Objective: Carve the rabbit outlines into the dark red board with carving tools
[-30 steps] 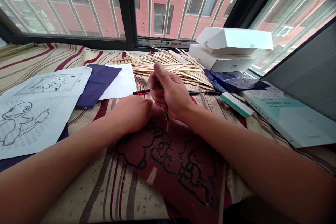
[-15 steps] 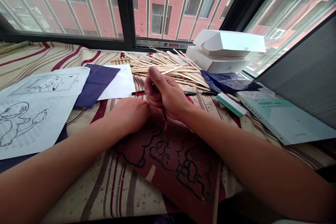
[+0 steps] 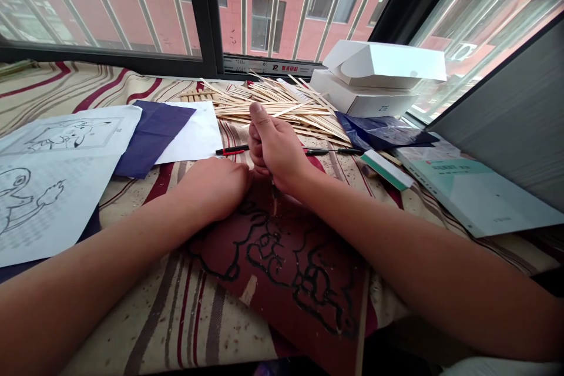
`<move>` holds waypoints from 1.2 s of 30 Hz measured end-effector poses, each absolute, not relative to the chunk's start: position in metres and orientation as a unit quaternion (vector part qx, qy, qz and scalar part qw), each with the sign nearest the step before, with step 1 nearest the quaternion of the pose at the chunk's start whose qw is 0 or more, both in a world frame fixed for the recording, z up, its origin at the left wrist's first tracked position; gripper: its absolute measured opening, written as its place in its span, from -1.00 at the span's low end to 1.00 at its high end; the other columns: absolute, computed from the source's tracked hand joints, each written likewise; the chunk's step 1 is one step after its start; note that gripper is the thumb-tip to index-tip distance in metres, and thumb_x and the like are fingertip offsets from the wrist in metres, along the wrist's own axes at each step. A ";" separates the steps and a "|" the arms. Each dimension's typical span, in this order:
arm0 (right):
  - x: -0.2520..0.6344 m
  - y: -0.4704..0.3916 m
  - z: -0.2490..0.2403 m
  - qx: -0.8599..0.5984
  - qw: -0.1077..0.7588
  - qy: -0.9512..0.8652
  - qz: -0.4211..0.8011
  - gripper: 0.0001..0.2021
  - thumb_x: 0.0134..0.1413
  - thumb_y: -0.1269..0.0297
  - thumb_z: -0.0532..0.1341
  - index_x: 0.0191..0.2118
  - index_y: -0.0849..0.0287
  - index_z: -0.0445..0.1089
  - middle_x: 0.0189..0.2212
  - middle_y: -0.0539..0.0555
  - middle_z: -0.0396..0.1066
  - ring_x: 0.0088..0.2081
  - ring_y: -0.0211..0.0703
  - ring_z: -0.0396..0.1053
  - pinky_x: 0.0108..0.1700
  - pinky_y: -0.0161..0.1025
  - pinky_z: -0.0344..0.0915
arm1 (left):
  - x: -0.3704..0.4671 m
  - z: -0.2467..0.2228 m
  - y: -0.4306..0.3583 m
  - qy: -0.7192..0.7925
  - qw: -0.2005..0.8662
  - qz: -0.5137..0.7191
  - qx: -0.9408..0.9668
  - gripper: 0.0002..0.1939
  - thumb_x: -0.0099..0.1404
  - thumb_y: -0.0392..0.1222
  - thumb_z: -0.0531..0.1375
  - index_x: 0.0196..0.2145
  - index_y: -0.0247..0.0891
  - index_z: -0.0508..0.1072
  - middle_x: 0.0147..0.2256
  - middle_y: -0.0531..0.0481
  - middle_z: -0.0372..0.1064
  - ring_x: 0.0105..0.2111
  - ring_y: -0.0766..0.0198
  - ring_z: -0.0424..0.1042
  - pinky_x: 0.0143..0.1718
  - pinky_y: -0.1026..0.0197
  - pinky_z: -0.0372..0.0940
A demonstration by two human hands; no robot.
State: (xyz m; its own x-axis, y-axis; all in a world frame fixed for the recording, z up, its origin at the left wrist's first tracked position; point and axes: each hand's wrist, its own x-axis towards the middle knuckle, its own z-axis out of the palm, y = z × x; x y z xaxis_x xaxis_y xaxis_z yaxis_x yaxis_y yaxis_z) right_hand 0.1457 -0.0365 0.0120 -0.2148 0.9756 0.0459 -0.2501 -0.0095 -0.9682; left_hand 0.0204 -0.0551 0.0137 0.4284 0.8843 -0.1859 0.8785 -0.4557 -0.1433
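Note:
A dark red board [image 3: 282, 317] lies tilted on the striped cloth, with a cartoon figure outlined in black grooves. My right hand [image 3: 279, 150] is closed in a fist, thumb on top, around a slim carving tool [image 3: 275, 191]. The tool's thin shaft points down at the far part of the board; its handle is hidden in the fist. Beside it, my left hand [image 3: 218, 185] is closed at the board's far left edge, its fingertips out of sight. A pale bare patch [image 3: 249, 289] shows on the board's near left side.
Printed cartoon sheets [image 3: 57, 188] and dark blue paper [image 3: 152, 135] lie at left. Pens [image 3: 231, 150] rest behind my hands. Farther back are many thin wooden sticks [image 3: 264, 103] and a white box [image 3: 383, 79]. A green-and-white book [image 3: 480, 194] is at right. Small chips dot the cloth [image 3: 207, 329].
My right fist has turned slightly, and less of the tool shows below it. My left hand stays at the board's edge. The whole view has shifted a little.

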 end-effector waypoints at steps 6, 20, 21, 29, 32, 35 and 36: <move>0.151 -0.037 0.016 -0.305 0.434 -0.454 0.716 -0.45 0.55 0.00 -0.09 -0.54 0.09 -0.06 -0.73 -0.21 -0.17 -0.70 -0.44 -0.32 -0.69 -0.42 -0.35 | 0.023 0.016 -0.058 -0.513 -0.003 0.138 -0.847 -0.55 0.39 -0.28 -0.08 -0.08 -0.24 0.59 -0.08 -0.23 0.62 -0.05 -0.11 0.60 -0.05 -0.03 0.42; 0.151 -0.047 0.021 -0.338 0.540 -0.451 0.625 -0.44 0.45 -0.06 0.12 -0.54 0.09 -0.02 -0.72 -0.20 -0.15 -0.72 -0.46 -0.24 -0.71 -0.39 -0.28 | 0.019 0.014 -0.057 -0.522 0.008 0.114 -0.845 -0.55 0.41 -0.17 -0.09 -0.21 -0.22 0.61 -0.20 -0.24 0.62 -0.12 -0.09 0.60 -0.10 -0.02 0.41; 0.150 -0.047 0.019 -0.345 0.539 -0.452 0.622 -0.45 0.45 -0.05 0.13 -0.54 0.09 -0.02 -0.72 -0.20 -0.14 -0.72 -0.47 -0.24 -0.71 -0.39 -0.28 | 0.019 0.015 -0.056 -0.519 0.009 0.117 -0.847 -0.55 0.41 -0.17 -0.09 -0.23 -0.22 0.61 -0.21 -0.25 0.62 -0.12 -0.10 0.60 -0.10 -0.02 0.41; 0.149 -0.047 0.018 -0.377 0.549 -0.438 0.604 -0.49 0.47 0.02 0.13 -0.52 0.08 0.00 -0.70 -0.20 -0.15 -0.72 -0.47 -0.21 -0.71 -0.38 -0.22 | 0.020 0.012 -0.055 -0.519 0.024 0.111 -0.847 -0.51 0.43 -0.09 -0.12 -0.29 -0.22 0.60 -0.25 -0.26 0.61 -0.17 -0.14 0.60 -0.16 -0.06 0.42; 0.148 -0.042 0.016 -0.392 0.568 -0.429 0.582 -0.50 0.42 0.05 0.21 -0.50 0.08 0.01 -0.70 -0.22 -0.09 -0.71 -0.47 -0.17 -0.69 -0.37 -0.16 | 0.020 0.012 -0.055 -0.530 0.024 0.111 -0.840 -0.48 0.44 -0.04 -0.13 -0.30 -0.22 0.60 -0.26 -0.26 0.62 -0.19 -0.13 0.60 -0.17 -0.06 0.42; 0.148 -0.038 0.013 -0.403 0.581 -0.420 0.569 -0.52 0.44 0.06 0.18 -0.48 0.06 -0.01 -0.70 -0.22 -0.10 -0.71 -0.45 -0.19 -0.67 -0.34 -0.20 | 0.020 0.013 -0.055 -0.537 0.025 0.116 -0.835 -0.45 0.46 -0.02 -0.16 -0.25 -0.23 0.61 -0.22 -0.26 0.63 -0.16 -0.09 0.60 -0.12 -0.05 0.43; 0.148 -0.037 0.012 -0.405 0.579 -0.418 0.571 -0.52 0.45 0.06 0.17 -0.48 0.06 -0.01 -0.70 -0.22 -0.11 -0.70 -0.44 -0.20 -0.66 -0.34 -0.21 | 0.020 0.013 -0.055 -0.536 0.024 0.118 -0.835 -0.45 0.46 -0.03 -0.16 -0.24 -0.22 0.61 -0.21 -0.26 0.63 -0.14 -0.08 0.60 -0.10 -0.05 0.43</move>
State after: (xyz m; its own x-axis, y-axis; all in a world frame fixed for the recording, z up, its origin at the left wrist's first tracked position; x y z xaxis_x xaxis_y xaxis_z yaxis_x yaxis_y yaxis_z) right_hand 0.1475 -0.0366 0.0119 -0.0016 0.9998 0.0207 -0.3233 0.0191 -0.9461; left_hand 0.0202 -0.0551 0.0135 0.3970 0.9016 -0.1717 0.8904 -0.4237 -0.1662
